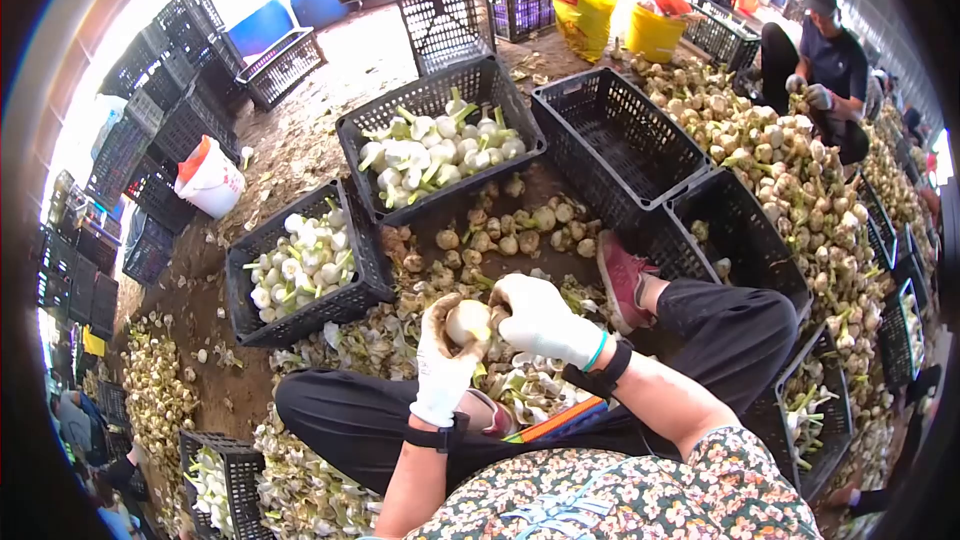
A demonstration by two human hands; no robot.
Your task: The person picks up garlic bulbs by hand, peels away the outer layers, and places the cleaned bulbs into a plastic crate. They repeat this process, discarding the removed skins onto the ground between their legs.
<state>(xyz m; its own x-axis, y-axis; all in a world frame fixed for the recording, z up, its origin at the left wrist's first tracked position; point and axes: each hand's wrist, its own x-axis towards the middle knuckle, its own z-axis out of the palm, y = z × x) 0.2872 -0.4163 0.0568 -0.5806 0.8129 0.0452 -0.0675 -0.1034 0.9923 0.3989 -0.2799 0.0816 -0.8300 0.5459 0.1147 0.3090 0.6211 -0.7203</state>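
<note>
A pale garlic bulb [468,323] is held in front of my lap by my gloved left hand [443,365], whose fingers wrap round it. My gloved right hand [545,318] is closed at the right side of the same bulb; its fingertips are bent against it, and whatever they may pinch is too small to make out. Loose peels [530,380] lie below my hands between my legs. Unpeeled bulbs [510,230] are spread on the ground just beyond. Cleaned white bulbs with green stems fill a black crate [362,210] ahead and a smaller-looking crate [240,285] to the left.
An empty black crate [655,202] stands ahead right, with another crate [795,280] beside it. A long garlic heap [780,170] runs along the right, where a co-worker [838,60] sits. Stacked crates [185,120], a white bucket [212,185] and yellow bags [583,15] stand farther off.
</note>
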